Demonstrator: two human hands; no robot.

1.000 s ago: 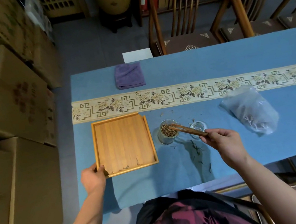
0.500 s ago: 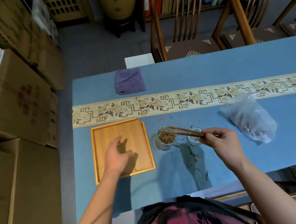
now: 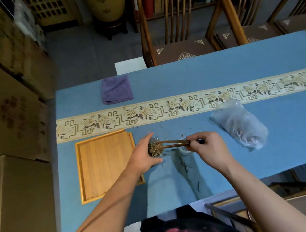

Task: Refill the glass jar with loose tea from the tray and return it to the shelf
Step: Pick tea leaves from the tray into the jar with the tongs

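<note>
The left hand (image 3: 144,155) cups the glass jar (image 3: 155,150) on the blue table (image 3: 201,72), beside the wooden tray (image 3: 105,163). The right hand (image 3: 209,147) pinches wooden tongs (image 3: 172,143) whose tips sit over the tea-filled jar

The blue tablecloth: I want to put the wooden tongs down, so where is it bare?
Bare cloth lies between the purple folded towel and the far table edge, and right of the clear plastic bag. It is crowded around the tea-filled glass jar, where both hands, tongs and spilled leaves sit.

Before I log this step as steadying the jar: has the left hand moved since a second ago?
Yes. The left hand has left the wooden tray's near edge, crossed rightward over it, and now cups the glass jar beside it.
</note>
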